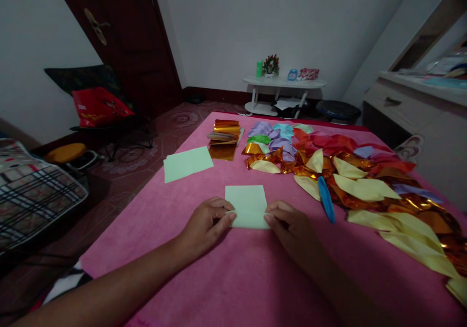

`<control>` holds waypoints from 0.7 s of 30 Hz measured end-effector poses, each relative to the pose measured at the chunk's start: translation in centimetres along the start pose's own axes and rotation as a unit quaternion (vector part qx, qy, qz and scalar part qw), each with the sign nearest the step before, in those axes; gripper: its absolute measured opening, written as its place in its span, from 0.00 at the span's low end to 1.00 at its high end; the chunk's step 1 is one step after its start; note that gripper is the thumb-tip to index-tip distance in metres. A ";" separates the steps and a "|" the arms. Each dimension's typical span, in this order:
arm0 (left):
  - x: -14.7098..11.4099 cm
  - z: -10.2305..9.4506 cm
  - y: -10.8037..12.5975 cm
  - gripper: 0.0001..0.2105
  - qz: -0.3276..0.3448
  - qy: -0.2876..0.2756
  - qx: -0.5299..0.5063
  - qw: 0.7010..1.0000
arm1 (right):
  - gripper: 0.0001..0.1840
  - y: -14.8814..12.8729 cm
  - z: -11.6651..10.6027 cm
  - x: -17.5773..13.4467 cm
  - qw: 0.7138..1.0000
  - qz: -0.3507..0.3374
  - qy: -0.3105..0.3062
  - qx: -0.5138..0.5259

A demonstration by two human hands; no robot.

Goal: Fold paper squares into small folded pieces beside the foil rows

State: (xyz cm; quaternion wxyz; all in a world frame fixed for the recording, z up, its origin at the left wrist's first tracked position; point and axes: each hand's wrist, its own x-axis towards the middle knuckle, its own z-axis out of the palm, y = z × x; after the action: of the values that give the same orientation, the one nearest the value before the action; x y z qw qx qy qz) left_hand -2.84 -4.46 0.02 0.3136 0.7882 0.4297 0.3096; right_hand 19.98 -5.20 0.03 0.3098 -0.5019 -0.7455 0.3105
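Observation:
A pale green sheet of paper (246, 200) lies on the pink cloth in front of me, its near edge apparently folded over. My left hand (213, 218) pinches its left near corner between thumb and fingers. At the right near corner, my right hand (286, 220) grips the paper in the same way. Beyond my left hand rests a small stack of pale green sheets (188, 163). Behind that sits a pile of shiny gold paper (223, 139). A blue elongated object (326, 199) lies to the right of my right hand.
Folded paper pieces in purple, red, gold and pale yellow (365, 188) spread over the table's right side. The pink cloth (189, 278) covers the table. Farther off stand a white side table (284, 81), a dark stool (337, 110) and a chair with a red bag (100, 105).

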 end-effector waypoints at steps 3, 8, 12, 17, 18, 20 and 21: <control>0.0 0.2 -0.3 0.15 -0.029 0.026 0.014 0.999 | 0.11 0.1 0.3 0.3 0.999 0.038 0.034 -0.018; -0.3 0.5 -0.8 0.11 -0.044 0.054 0.055 0.996 | 0.09 0.2 0.8 0.8 0.993 0.081 0.073 -0.045; -0.4 0.3 -0.8 0.06 -0.056 0.060 0.101 0.991 | 0.09 0.4 1.0 0.9 0.992 0.087 0.078 -0.046; -0.5 0.1 -1.1 0.08 -0.063 0.071 0.090 0.991 | 0.09 0.5 0.9 0.7 0.994 0.075 0.080 -0.007; -0.6 0.1 -1.1 0.07 -0.063 0.073 0.082 0.992 | 0.08 0.5 0.9 0.7 0.994 0.074 0.082 0.003; -0.5 0.0 -1.2 0.07 -0.063 0.077 0.058 0.993 | 0.08 0.5 0.9 0.5 0.992 0.080 0.087 0.033; -0.4 -0.1 -1.2 0.07 -0.062 0.078 0.040 0.994 | 0.08 0.5 0.9 0.5 0.990 0.085 0.092 0.057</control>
State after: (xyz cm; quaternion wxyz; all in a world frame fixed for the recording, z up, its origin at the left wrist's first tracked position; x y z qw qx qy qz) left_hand -3.66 -4.31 -0.96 0.2661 0.7454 0.5129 0.3326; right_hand 19.44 -4.73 -0.80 0.3780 -0.5711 -0.6496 0.3301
